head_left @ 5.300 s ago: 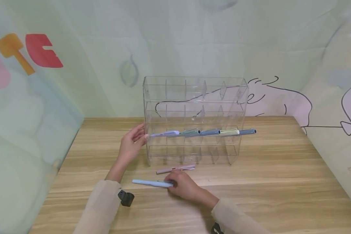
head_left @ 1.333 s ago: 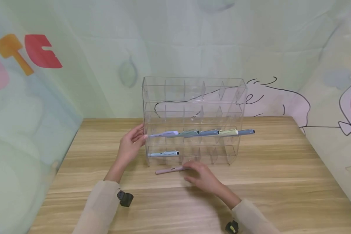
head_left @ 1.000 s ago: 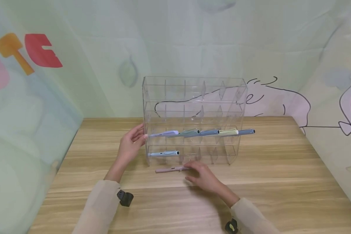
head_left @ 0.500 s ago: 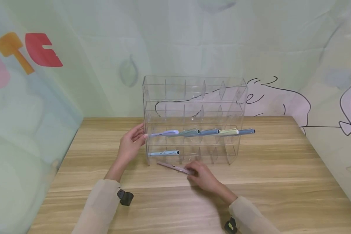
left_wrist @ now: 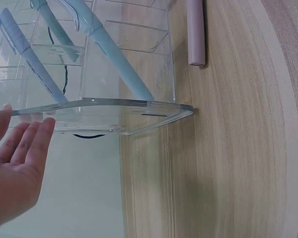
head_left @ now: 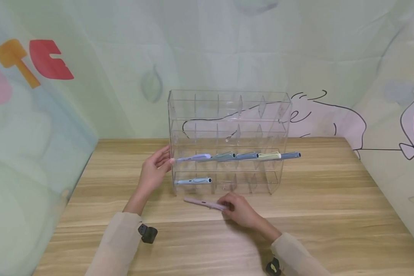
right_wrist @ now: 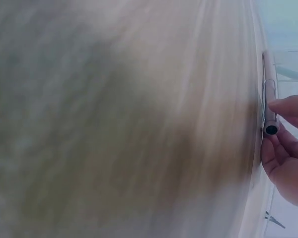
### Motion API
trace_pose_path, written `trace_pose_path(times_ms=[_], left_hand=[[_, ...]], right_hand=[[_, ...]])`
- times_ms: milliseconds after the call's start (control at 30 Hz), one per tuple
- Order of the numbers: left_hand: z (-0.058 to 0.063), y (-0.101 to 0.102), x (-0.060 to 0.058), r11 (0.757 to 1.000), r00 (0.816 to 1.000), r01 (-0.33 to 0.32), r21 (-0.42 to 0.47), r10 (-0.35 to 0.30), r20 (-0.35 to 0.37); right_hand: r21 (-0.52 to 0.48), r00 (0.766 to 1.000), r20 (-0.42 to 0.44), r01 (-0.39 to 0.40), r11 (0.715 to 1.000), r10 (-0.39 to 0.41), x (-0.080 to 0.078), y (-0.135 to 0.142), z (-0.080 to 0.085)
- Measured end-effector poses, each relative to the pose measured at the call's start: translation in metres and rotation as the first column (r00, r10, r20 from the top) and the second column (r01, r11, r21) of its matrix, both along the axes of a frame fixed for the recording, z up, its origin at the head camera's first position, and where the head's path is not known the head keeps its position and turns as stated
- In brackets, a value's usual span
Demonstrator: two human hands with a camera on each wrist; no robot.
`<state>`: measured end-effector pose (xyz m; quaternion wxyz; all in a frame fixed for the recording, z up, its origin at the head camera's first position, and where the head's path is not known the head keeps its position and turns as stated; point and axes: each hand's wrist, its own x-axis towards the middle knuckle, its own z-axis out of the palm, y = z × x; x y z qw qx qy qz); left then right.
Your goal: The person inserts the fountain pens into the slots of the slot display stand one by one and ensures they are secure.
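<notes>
My left hand (head_left: 152,171) holds the left side panel of a clear acrylic pen rack (head_left: 229,120), its thumb at the front edge in the head view. In front of the rack, my right hand (head_left: 240,210) pinches a pale pink pen (head_left: 204,202) near its clip end, between thumb and fingers. The right wrist view shows that pen (right_wrist: 269,91) with its round cap end towards the camera. A light blue pen (head_left: 193,181) lies in the rack's bottom row at the left. Above it, a lavender pen (head_left: 194,157) begins a row of several pens.
Dark green (head_left: 225,156), blue (head_left: 247,155) and pale yellow (head_left: 270,155) pens share that row, with another blue pen (head_left: 291,155) at its right end. The rack stands on a wood-grain table (head_left: 331,214), before a printed cloth backdrop (head_left: 207,50).
The light blue pen went from my right hand into the rack's bottom row. My right hand then took hold of the pink pen and turned it on the spot. My left hand stayed put.
</notes>
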<state>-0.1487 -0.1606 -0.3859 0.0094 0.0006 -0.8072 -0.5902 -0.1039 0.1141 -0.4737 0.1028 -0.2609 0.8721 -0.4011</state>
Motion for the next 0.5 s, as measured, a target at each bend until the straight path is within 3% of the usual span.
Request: trace_pose_path(times_ms=[233, 500], left_hand=[[0.002, 0.001, 0.001, 1.0, 1.0, -0.007, 0.002, 0.007, 0.01], [0.0, 0.0, 0.0, 1.0, 1.0, -0.009, 0.0, 0.009, 0.001]], right_hand=[[-0.05, 0.999, 0.046, 0.001, 0.999, 0.002, 0.001, 0.006, 0.005], [-0.164, 0.989, 0.141, 0.069, 0.984, -0.046, 0.001, 0.018, 0.019]])
